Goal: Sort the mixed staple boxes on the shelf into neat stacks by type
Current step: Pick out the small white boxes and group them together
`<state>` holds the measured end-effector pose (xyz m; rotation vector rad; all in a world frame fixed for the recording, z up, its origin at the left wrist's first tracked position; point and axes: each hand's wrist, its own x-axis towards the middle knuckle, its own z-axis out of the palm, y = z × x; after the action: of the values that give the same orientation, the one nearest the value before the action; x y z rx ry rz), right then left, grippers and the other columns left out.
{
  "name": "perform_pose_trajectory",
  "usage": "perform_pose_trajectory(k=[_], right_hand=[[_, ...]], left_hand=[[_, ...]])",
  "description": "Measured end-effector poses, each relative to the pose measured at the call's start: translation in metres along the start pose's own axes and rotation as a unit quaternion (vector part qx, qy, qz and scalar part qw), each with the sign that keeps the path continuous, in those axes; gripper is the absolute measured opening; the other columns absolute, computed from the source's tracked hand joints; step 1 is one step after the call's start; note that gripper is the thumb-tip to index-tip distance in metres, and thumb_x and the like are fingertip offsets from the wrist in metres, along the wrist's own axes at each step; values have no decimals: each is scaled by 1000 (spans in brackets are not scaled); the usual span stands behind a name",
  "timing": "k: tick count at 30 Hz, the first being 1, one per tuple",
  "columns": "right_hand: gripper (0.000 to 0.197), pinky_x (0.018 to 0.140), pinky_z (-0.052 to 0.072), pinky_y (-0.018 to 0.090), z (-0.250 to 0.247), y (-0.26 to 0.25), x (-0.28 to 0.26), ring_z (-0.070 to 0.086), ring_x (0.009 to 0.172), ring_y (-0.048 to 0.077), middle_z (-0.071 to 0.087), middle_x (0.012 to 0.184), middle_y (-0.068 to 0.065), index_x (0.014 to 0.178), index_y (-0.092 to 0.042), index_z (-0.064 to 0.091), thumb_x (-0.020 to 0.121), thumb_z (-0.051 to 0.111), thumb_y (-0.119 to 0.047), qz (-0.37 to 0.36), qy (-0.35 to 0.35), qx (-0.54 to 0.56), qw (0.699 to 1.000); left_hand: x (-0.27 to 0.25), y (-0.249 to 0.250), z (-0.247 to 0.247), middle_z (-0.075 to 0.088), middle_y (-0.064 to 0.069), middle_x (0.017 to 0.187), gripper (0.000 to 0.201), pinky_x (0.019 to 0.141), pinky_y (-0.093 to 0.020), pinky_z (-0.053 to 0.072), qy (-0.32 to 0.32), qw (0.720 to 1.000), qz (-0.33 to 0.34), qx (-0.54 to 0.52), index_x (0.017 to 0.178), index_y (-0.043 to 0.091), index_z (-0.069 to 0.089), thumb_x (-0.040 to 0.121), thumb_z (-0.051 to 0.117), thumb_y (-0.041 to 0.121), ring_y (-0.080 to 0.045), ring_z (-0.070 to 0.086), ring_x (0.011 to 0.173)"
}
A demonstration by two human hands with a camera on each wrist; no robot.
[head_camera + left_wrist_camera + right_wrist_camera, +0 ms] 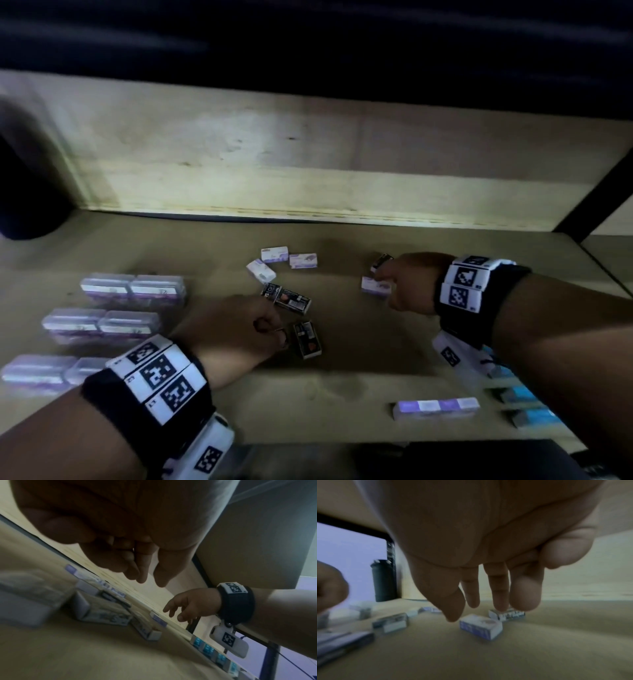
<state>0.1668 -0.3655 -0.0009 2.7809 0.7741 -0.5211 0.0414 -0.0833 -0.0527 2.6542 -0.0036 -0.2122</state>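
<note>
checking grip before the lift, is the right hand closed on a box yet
Not yet: the right hand hangs open, fingers straight, just above the white box on the shelf.

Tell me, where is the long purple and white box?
In the head view, the long purple and white box lies alone near the shelf's front edge, under the right forearm, left of the blue boxes.

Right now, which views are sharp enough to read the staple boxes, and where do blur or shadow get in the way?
Head view: dim, shelf bright only at the back; loose dark boxes fairly crisp, clear cases smeared. Left wrist view: left hand a dark silhouette, boxes motion-blurred. Right wrist view: white-purple box soft, print unreadable; right hand blurred.
</note>
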Motion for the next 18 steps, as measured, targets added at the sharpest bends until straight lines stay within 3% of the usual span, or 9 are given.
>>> perform_pose_trajectory(k=[3, 6, 10, 13, 18], right_hand=[[33, 75, 45, 26, 6, 0, 12, 59, 88, 17, 65, 113, -1, 117, -25, 61, 87, 61, -38, 8, -5, 0, 1000], [24, 74, 44, 27, 11, 0, 20, 58, 85, 17, 66, 108, 0, 106, -24, 59, 89, 61, -40, 8, -4, 3, 1000], [38, 80, 48, 30, 8, -2, 21, 62, 89, 20, 65, 106, 1, 110, -23, 61, 95, 48, -55, 25, 4, 25, 999], [34, 81, 47, 29, 5, -5, 19, 62, 97, 23, 64, 116, 5, 119, -20, 61, 95, 52, -43, 25, -2, 25, 999], [24, 61, 37, 23, 2, -10, 20, 57, 81, 15, 66, 106, 2, 111, -18, 65, 92, 58, -30, 18, -3, -1, 1000]], left_hand=[[-6, -6, -3, 64, 24, 75, 40, 66, -27, 50, 13, 1000, -11, -20, 92, 57, 57, 56, 48, 71, 5, 59, 69], [-10, -8, -7, 61, 36, 79, 37, 56, -21, 42, 21, 999, -20, -34, 90, 54, 59, 58, 48, 68, 8, 59, 67], [-13, -10, -9, 56, 42, 82, 32, 53, -17, 33, 31, 999, -7, -37, 88, 58, 55, 59, 46, 67, 12, 57, 72], [-14, -14, -6, 57, 43, 83, 33, 54, -18, 37, 38, 998, -7, -48, 91, 57, 57, 60, 48, 65, 14, 57, 72], [-13, -15, -4, 53, 48, 86, 33, 55, -15, 35, 39, 998, -10, -54, 91, 61, 56, 59, 47, 66, 18, 55, 76]])
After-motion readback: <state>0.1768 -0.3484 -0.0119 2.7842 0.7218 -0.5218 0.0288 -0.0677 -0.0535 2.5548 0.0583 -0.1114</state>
